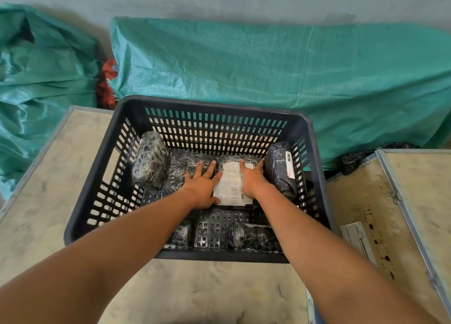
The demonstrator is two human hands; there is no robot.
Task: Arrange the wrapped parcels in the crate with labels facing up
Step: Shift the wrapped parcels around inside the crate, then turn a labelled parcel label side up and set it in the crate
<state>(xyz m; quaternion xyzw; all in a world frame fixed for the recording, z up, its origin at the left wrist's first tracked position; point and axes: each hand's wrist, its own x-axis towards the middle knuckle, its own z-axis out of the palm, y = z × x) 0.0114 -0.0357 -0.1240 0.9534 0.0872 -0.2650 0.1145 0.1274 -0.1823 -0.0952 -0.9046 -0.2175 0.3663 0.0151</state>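
Wooden tabletop [73, 152], crate [314, 138]: labelled parcel [231, 187] between left grip [202, 184], right grip [252, 179], fingers spread flat.

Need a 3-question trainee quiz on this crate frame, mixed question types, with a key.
1. True or false: the parcel under both hands shows its label facing up.
2. Which hand lies flat with fingers spread: left or right?
3. Multiple choice: the parcel leaning on the crate's right wall is A) label flat up, B) standing on edge, C) outside the crate.

Key: 1 true; 2 left; 3 B.
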